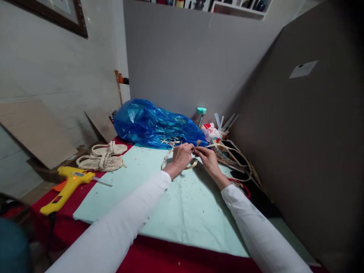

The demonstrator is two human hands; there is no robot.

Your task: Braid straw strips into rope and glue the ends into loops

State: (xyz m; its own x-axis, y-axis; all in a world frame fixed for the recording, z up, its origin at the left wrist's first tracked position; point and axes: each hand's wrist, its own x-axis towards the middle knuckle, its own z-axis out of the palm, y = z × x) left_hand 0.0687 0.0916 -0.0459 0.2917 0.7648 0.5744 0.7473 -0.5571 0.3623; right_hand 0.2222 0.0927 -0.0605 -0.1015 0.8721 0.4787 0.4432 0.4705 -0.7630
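Observation:
Close together over the pale green mat (131, 189), my left hand (181, 156) and my right hand (209, 159) both pinch a braid of dried plant fibre (163, 161). Its plaited length hangs in a curve on the left side of my left hand. Brownish and cream loose strands stick out around my fingertips, and long ones trail off to the right. The fingers of both hands are closed, and they hide the exact spot they grip. A flat strip end (194, 165) hangs just below my hands.
Behind my hands lies a crumpled blue plastic bag (148, 121). Coiled braided cord (104, 161) and a yellow glue gun (68, 185) are at left. A green-lidded jar (201, 112) and a cup of glue sticks (224, 132) stand near the grey partition (176, 64).

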